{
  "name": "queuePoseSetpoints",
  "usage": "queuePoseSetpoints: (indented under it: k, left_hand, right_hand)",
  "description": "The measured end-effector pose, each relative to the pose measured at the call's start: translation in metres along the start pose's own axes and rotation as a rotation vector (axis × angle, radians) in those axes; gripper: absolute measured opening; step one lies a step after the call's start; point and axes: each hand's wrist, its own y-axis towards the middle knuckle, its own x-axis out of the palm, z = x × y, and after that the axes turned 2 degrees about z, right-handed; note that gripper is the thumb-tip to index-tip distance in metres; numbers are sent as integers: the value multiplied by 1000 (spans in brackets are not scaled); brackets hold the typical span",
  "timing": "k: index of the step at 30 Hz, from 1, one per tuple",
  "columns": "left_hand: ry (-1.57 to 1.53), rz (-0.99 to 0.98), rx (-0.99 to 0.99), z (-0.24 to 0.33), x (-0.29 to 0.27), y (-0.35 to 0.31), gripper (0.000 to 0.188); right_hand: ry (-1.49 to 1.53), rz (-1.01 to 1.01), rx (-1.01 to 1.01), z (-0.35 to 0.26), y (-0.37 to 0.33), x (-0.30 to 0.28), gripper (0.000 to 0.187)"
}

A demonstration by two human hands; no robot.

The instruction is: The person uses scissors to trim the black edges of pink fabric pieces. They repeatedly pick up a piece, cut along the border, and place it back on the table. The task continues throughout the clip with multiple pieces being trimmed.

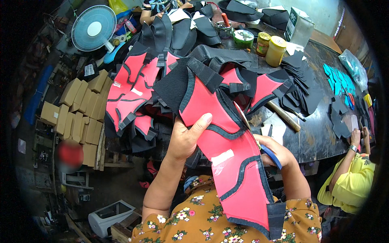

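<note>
A long pink-red fabric piece with black edging and black strap ends (239,166) hangs before my body, slanting down to the right. My left hand (184,139) grips its upper left edge, thumb on top and fingers hidden behind. In my right hand (279,152) is a pair of scissors with blue handles (270,157). Their blade (242,114) shows at the piece's right edge, beside the black trim; whether it is cutting there I cannot tell. More pink-red and black pieces (135,91) lie heaped on the table behind and to the left.
On the dark table (316,131) are a wooden handle (285,116), stacked black cut pieces (300,83), a yellow jar (275,50), a metal can (299,26) and turquoise pieces (338,80). Cardboard boxes (73,93) and a fan (94,28) stand left. A yellow-shirted person (350,182) works at right.
</note>
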Motion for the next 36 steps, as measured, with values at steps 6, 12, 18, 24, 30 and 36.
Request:
queuePoseSetpoints:
  k: [6,12,18,24,30,36]
  left_hand:
    - [-60,54,5,6,-2,1,28]
    - [18,24,-3,10,4,0,28]
    - [-18,1,16,3,12,-3,26]
    - [-1,4,15,2,9,-3,26]
    - [-36,14,4,1,12,-4,26]
    - [-369,62,-88,0,22,-9,28]
  right_hand:
    - [-73,-27,75,-8,6,-8,31]
    - [-251,-7,17,-6,13,-11,27]
    - [0,43,4,-2,17,-6,22]
    - [197,87,90,0,16,1,24]
    - [287,154,144,-2,12,8,31]
    - [265,197,114,5,8,18,35]
